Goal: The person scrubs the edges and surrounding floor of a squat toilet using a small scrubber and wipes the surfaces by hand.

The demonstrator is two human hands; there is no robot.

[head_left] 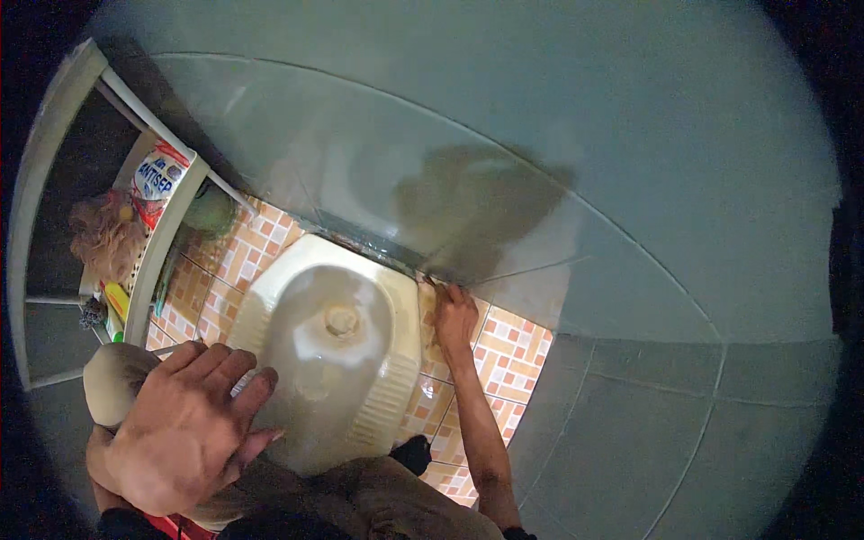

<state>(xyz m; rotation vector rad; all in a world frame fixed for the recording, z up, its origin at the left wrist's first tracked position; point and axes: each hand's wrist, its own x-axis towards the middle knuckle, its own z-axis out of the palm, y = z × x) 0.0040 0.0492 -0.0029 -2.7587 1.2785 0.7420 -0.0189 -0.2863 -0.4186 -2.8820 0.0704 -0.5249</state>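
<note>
A cream squat toilet (409, 328) with ribbed footrests is set in the floor in front of me. My right hand (454, 319) reaches down to the tiles beside its far right corner, close to the wall's foot. Those fingers are bent downward around something small and brownish, too hidden to name. My left hand (193, 423) hangs in the air near my left knee, over the toilet's near left side. Its fingers are loosely bent and the thumb stands apart, with no held thing showing.
A white plastic shelf rack (175, 211) stands at the left, holding a red-and-white packet (157, 180), a crumpled plastic bag (112, 238) and bottles. Orange-patterned tiles (499, 351) surround the toilet. A grey-green wall (630, 135) with a wet-looking dark patch rises beyond.
</note>
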